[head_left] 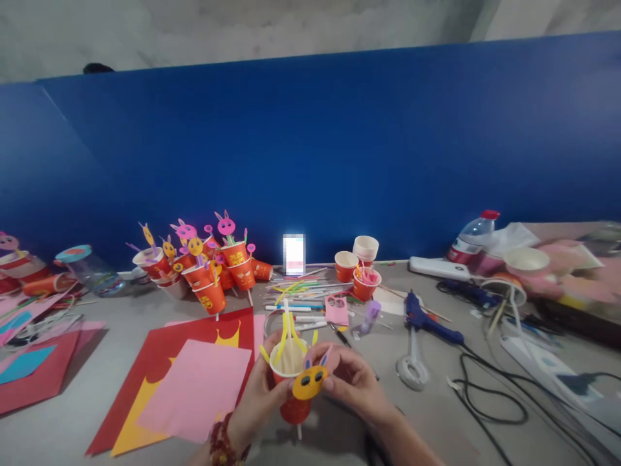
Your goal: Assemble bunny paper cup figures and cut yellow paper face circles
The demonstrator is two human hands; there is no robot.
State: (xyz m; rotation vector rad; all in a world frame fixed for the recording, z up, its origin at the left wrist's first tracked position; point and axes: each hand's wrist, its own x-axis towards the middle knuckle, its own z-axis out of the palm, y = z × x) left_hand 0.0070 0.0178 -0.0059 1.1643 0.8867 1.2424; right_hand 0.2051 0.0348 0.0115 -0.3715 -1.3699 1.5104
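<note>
Working at a grey bench [422, 414] before a blue partition [310, 142], curling the left hand [257, 401] around a red paper cup [294, 413] at the near middle, with fingers closing on its side and a beaded bracelet [222, 443] circling the wrist. Pinching a yellow rabbit face [308, 383] between the thumb and fingertips of the right hand [349, 382], holding it in front of the cup, with 2 dark eyes facing the camera and 2 pink-and-blue ears pointing up. Bringing the left thumb to the face's left edge as well. Showing yellow strips [280, 349] bending out over the cup's pale rim and a white stick [299, 431] poking out underneath. Leaving unclear whether the stick is touching the bench. Displaying, at left, a pink sheet [204, 388] lying over yellow paper [138, 401] and a red sheet [150, 349], with decorated cups [240, 262] clustering behind. Revealing, beyond the hands, a lit screen [294, 254] standing near scattered sticks and pens [295, 291], beside a stack of white cups [366, 248]. Picturing, at right, a blue glue gun [434, 325] lying behind a roll of tape [402, 372], with a red-capped bottle [473, 236] standing farther back.
</note>
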